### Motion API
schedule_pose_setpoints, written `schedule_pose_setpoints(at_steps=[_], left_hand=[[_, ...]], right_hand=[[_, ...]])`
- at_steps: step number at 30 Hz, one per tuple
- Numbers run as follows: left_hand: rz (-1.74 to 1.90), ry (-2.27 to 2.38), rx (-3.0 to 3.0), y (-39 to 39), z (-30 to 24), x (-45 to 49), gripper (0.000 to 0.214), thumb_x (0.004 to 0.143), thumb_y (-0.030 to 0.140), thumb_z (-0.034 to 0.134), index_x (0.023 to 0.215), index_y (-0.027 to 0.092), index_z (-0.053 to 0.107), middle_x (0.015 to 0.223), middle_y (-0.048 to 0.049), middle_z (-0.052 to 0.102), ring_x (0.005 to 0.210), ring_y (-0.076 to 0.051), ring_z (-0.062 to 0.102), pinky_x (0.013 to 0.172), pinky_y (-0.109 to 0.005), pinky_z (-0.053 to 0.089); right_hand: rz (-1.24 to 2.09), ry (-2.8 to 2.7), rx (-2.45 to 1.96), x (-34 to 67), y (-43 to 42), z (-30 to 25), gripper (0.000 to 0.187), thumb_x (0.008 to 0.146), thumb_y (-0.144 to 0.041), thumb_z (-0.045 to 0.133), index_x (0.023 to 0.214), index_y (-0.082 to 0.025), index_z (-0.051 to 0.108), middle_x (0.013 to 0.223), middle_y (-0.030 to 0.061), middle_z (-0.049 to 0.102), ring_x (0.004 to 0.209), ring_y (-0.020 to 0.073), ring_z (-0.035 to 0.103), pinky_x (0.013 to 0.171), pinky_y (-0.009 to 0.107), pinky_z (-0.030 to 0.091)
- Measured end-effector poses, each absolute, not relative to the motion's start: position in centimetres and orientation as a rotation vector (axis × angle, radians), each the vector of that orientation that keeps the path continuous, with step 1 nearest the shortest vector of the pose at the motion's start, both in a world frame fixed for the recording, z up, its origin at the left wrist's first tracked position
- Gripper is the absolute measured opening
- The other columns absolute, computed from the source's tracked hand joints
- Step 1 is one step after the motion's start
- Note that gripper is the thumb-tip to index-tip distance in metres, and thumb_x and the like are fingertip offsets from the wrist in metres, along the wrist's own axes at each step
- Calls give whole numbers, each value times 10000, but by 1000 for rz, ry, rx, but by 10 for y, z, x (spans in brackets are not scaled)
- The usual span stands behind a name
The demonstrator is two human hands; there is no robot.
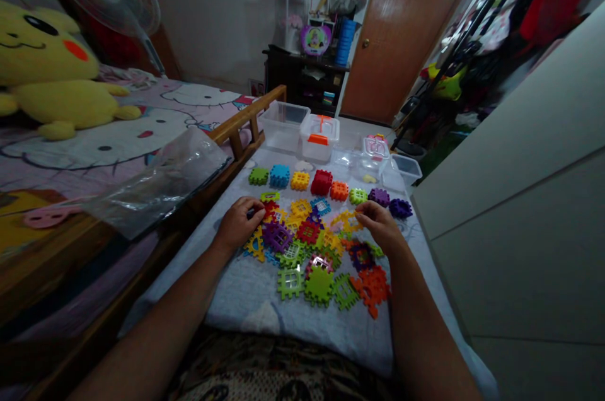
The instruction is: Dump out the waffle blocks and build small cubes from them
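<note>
A heap of flat, toothed plastic building tiles [312,249] in many colours lies on a pale quilted mat [246,294]. My left hand [239,223] rests at the heap's left edge, fingers curled onto a tile there. At the heap's upper right, my right hand [378,224] has its fingers bent and pinches a yellow tile [347,219]. Behind the heap stands a row of assembled cubes, from a green cube [258,176] through a red cube [321,182] to a purple cube [400,207].
Clear plastic boxes [283,125] and a lidded box with an orange handle [320,136] stand behind the cubes. A wooden bed frame [241,120] with a yellow plush toy [51,73] and a plastic bag [161,180] runs along the left. White cabinet [520,199] on the right.
</note>
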State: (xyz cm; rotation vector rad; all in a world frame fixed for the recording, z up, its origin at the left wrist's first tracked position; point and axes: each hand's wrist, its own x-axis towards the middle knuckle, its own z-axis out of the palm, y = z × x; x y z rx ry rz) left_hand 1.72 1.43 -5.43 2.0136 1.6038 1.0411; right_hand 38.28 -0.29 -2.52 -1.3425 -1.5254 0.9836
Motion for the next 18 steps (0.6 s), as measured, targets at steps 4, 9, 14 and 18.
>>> schedule_pose_setpoints(at_steps=[4, 9, 14, 18], left_hand=[[1047, 1604, 2012, 15, -55, 17, 212, 840, 401, 533, 829, 220, 643, 971, -59, 662, 975, -235, 619, 932, -382, 488], [1047, 1602, 2010, 15, -57, 16, 214, 841, 406, 532, 840, 223, 642, 970, -55, 664, 973, -233, 616, 938, -382, 484], [1048, 1595, 2009, 15, -57, 16, 224, 842, 413, 533, 838, 217, 639, 974, -62, 660, 971, -237, 619, 934, -384, 483], [1051, 1614, 2000, 15, -58, 17, 230, 846, 415, 526, 851, 219, 646, 984, -65, 659, 982, -241, 617, 936, -391, 482]], right_hand=[[688, -1546, -1369, 378, -1, -29, 163, 800, -372, 602, 840, -220, 559, 772, 12, 583, 686, 163, 532, 658, 303, 455], [290, -1765, -1410, 373, 1, -34, 76, 842, -212, 492, 777, -228, 528, 842, 51, 568, 803, 201, 539, 749, 342, 463], [108, -1850, -1502, 378, 1, -35, 130, 788, -107, 474, 790, -230, 515, 864, 71, 554, 877, 238, 520, 805, 365, 437], [62, -1933, -1606, 386, -1, -34, 144, 742, -83, 509, 781, -219, 537, 870, 75, 545, 882, 244, 509, 803, 361, 413]])
